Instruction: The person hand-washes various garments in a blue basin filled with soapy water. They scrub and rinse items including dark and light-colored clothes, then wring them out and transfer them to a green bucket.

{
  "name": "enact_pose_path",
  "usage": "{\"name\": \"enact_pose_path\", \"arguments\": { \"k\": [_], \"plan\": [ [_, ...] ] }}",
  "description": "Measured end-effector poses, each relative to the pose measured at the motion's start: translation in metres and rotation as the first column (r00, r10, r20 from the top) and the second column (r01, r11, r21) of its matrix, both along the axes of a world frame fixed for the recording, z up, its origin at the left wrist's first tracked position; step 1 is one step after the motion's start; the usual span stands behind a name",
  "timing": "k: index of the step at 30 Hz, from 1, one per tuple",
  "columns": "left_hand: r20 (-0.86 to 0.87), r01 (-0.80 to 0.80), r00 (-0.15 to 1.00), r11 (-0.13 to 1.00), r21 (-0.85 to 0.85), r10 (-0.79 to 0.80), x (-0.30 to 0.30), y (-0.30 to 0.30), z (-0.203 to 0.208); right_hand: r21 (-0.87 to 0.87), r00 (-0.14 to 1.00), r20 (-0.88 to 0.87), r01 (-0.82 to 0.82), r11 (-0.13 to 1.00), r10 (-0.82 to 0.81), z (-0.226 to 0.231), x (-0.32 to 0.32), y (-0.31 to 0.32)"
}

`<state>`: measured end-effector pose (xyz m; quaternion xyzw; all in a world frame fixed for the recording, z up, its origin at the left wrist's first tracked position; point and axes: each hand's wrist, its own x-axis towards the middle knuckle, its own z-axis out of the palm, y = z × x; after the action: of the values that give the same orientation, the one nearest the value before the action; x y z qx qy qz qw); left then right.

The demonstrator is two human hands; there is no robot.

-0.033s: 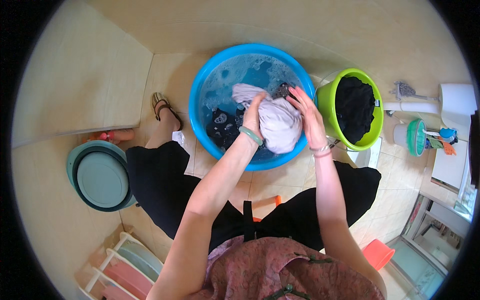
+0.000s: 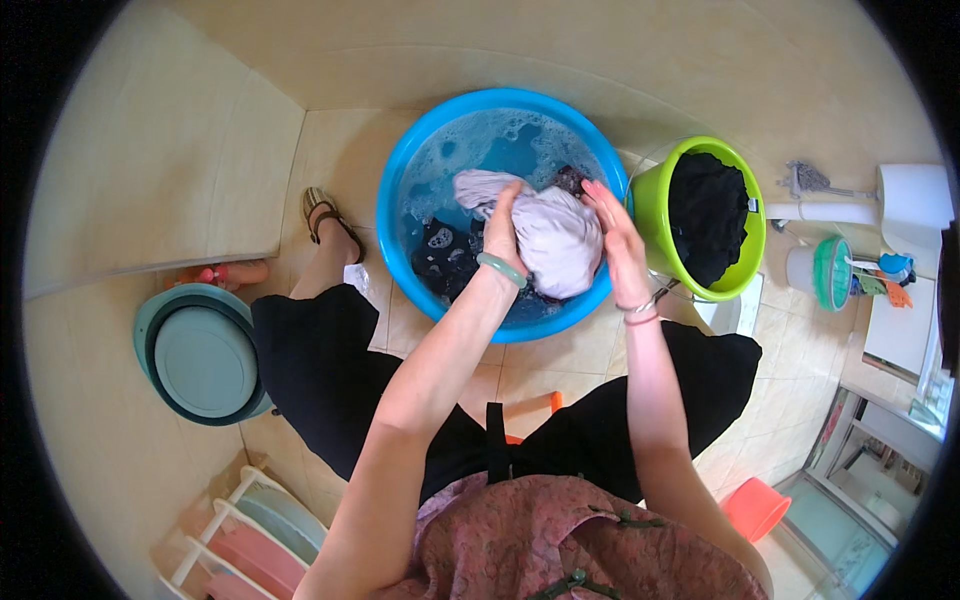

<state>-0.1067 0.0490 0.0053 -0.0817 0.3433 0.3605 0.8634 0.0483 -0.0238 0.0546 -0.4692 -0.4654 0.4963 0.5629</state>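
Note:
A pale lilac-grey garment (image 2: 560, 243) is bunched up wet over a large blue tub (image 2: 388, 190) of soapy water. My left hand (image 2: 503, 228) grips the garment's left side; a green bangle circles that wrist. Along the right side of the bundle lies my right hand (image 2: 622, 248), its fingers stretched out and touching the cloth or very close to it. Under and beside the bundle, dark patterned clothing (image 2: 442, 258) soaks in the tub. A dark reddish piece of cloth (image 2: 572, 180) shows just beyond the bundle.
A lime-green bucket (image 2: 650, 200) holding black clothes (image 2: 708, 220) stands right of the tub. Grey-green basins (image 2: 205, 360) rest at the left, above a white rack (image 2: 215, 530) with more basins. A small lined bin (image 2: 830, 272) and a red-orange bucket (image 2: 757, 508) are at the right.
The pale bundle has shifted slightly left and away from me. My right hand has turned a little, with its fingers still extended.

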Motion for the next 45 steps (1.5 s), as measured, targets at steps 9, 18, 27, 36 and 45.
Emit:
{"name": "enact_pose_path", "arguments": {
  "k": [9, 18, 27, 36, 45],
  "plan": [
    [-0.374, -0.022, 0.89, 0.844, 0.536, 0.26, 0.012, -0.037, 0.054, -0.263, 0.563, -0.771, 0.146, 0.954, -0.299, -0.006, -0.036, 0.003],
    [-0.507, 0.604, 0.696, -0.032, 0.797, 0.509, -0.014, -0.024, 0.079, -0.213, 0.695, -0.712, -0.351, 0.912, 0.101, -0.014, -0.027, 0.034],
    [-0.383, 0.604, 0.772, -0.401, 0.689, 0.507, -0.031, -0.018, 0.101, -0.267, 0.75, -0.56, -0.565, 0.781, 0.351, 0.003, -0.024, 0.058],
    [-0.326, 0.53, 0.842, -0.547, 0.648, 0.429, -0.039, -0.023, 0.096, -0.582, 0.897, -0.339, -0.437, 0.686, 0.284, 0.015, -0.039, 0.073],
    [-0.328, 0.485, 0.874, -0.586, 0.649, 0.36, -0.042, -0.032, 0.083, -0.519, 0.829, -0.29, -0.556, 0.65, 0.478, -0.032, -0.033, 0.068]
  ]
}}
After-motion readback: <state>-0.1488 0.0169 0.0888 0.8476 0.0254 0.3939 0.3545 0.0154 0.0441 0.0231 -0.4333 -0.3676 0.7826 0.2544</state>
